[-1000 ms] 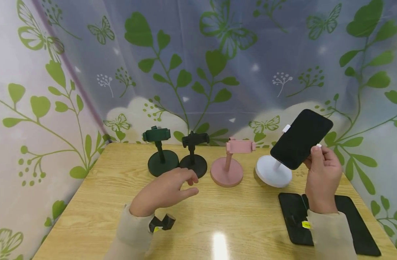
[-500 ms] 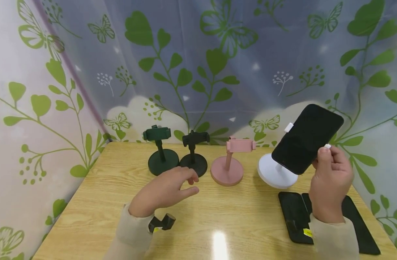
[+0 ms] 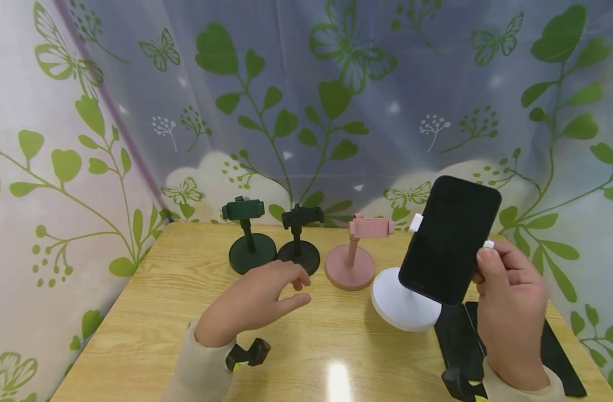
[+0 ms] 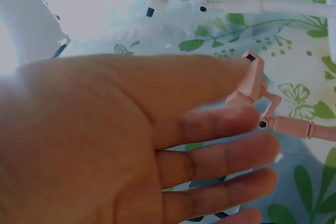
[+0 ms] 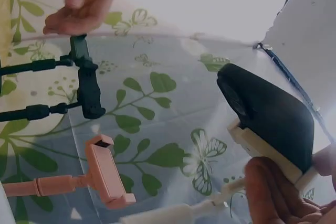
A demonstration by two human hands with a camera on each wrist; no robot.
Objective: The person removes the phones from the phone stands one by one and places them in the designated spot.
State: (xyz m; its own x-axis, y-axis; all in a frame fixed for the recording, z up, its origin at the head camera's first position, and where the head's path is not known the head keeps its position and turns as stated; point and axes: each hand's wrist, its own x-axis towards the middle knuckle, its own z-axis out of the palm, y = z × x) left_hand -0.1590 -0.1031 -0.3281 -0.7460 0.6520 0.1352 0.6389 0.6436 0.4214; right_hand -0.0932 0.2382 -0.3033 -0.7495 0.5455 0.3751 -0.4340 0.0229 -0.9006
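Note:
My right hand (image 3: 512, 310) pinches the clamp edge of a white phone stand (image 3: 404, 301), thumb in front at the phone's right side. A black smartphone (image 3: 452, 240) sits tilted in that clamp, its dark screen towards me. In the right wrist view, the phone's back (image 5: 268, 114) and the white clamp (image 5: 268, 150) show above the curled fingers. Whether the white base touches the table is hard to tell. My left hand (image 3: 256, 298) hovers over the table with loose fingers, holding nothing, in front of a black phone stand (image 3: 300, 255).
A dark green phone stand (image 3: 252, 252) and a pink phone stand (image 3: 350, 267) stand along the back of the wooden table (image 3: 151, 312). Dark flat devices (image 3: 459, 335) lie at the right, partly behind the right hand. A patterned curtain (image 3: 286, 111) hangs behind.
The right hand first shifts the white stand and phone slightly right, then left and closer to me. The phone now leans less sideways. The left hand stays nearly still.

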